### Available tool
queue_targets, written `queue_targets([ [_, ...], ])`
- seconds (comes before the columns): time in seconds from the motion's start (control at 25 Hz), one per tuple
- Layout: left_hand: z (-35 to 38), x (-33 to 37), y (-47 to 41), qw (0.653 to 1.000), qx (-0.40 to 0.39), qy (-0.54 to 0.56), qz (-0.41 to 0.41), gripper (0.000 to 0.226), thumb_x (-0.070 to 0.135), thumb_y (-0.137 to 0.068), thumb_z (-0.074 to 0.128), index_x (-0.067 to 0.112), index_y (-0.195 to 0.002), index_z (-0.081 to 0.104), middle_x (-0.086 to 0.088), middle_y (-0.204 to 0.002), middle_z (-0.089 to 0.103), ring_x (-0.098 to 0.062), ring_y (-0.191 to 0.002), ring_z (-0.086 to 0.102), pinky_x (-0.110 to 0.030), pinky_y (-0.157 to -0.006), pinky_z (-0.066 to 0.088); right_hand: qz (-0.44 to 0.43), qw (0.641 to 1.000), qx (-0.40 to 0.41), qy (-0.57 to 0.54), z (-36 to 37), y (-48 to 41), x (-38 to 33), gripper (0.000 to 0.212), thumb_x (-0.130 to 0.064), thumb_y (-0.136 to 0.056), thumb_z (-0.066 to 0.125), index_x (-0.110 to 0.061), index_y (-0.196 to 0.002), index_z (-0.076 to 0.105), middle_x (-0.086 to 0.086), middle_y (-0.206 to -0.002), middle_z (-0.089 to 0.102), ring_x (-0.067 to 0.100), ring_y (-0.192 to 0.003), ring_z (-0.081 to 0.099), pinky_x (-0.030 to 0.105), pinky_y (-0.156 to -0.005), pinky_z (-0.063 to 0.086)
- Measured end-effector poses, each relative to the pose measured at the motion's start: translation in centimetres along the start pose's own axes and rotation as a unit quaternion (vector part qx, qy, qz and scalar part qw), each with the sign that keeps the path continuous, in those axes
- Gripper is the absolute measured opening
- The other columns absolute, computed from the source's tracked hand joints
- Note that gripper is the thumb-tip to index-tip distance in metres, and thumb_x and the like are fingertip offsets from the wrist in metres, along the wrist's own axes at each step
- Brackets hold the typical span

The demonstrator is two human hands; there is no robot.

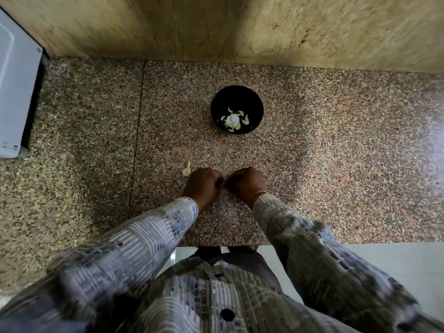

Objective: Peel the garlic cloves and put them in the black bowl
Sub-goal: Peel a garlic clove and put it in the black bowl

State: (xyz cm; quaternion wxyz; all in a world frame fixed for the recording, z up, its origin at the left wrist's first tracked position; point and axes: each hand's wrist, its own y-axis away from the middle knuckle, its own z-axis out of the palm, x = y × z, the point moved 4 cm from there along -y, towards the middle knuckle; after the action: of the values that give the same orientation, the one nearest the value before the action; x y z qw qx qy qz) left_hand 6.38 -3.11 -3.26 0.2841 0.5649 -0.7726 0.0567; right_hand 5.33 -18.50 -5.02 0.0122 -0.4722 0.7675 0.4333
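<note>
Knuckles up, the left hand point(203, 183) and the right hand point(247, 182) met near the front of the speckled table point(336, 164). Their fingers were curled under and touching, and whether they pinched anything between them could not be told. One garlic clove point(186, 169) lay just beside the left hand. Farther back, well apart from both hands, stood the black bowl point(237, 97), with pale peeled cloves point(234, 120) in its bottom. A white appliance point(16, 92) sat at the left.

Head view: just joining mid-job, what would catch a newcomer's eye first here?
The black bowl stands central on the counter, pale garlic cloves heaped inside. Nearer the person, the left hand and right hand are curled together; what they hold is hidden. One loose garlic piece lies beside the left hand.
</note>
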Motion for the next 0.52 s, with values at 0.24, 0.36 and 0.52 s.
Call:
queue_targets([
  [0.24, 0.15, 0.10, 0.31, 1.000, -0.005, 0.005, 0.000, 0.010, 0.011, -0.085, 0.071, 0.014, -0.089, 0.080, -0.011, -0.092, 0.077, -0.031, -0.092, 0.072, -0.036, -0.086, 0.055, 0.027, 0.999, 0.024, -0.004, -0.19, -0.23, 0.27, 0.021, -0.039, -0.081, 0.082, -0.029, -0.065, 0.072, -0.006, -0.077, 0.075, 0.010, -0.068, 0.070, 0.026, -0.063, 0.060],
  [0.36, 0.37, 0.30, 0.53, 1.000, -0.019, -0.007, 0.006, 0.010, 0.010, -0.084, 0.071, 0.013, -0.091, 0.078, -0.012, -0.096, 0.075, -0.032, -0.094, 0.069, -0.038, -0.086, 0.054, 0.000, 1.000, -0.015, 0.003, -0.11, -0.38, 0.15, 0.011, -0.039, -0.078, 0.084, -0.030, -0.075, 0.080, -0.008, -0.078, 0.076, 0.009, -0.069, 0.072, 0.027, -0.068, 0.063],
  [0.52, 0.30, 0.44, 0.45, 0.999, -0.022, -0.019, 0.015, 0.008, 0.011, -0.085, 0.070, 0.010, -0.090, 0.076, -0.013, -0.096, 0.073, -0.032, -0.093, 0.068, -0.037, -0.083, 0.050, 0.046, 0.998, 0.029, -0.017, -0.23, -0.15, 0.25, 0.025, -0.050, -0.070, 0.083, -0.026, -0.078, 0.080, -0.002, -0.081, 0.075, 0.017, -0.073, 0.072, 0.031, -0.071, 0.063],
])
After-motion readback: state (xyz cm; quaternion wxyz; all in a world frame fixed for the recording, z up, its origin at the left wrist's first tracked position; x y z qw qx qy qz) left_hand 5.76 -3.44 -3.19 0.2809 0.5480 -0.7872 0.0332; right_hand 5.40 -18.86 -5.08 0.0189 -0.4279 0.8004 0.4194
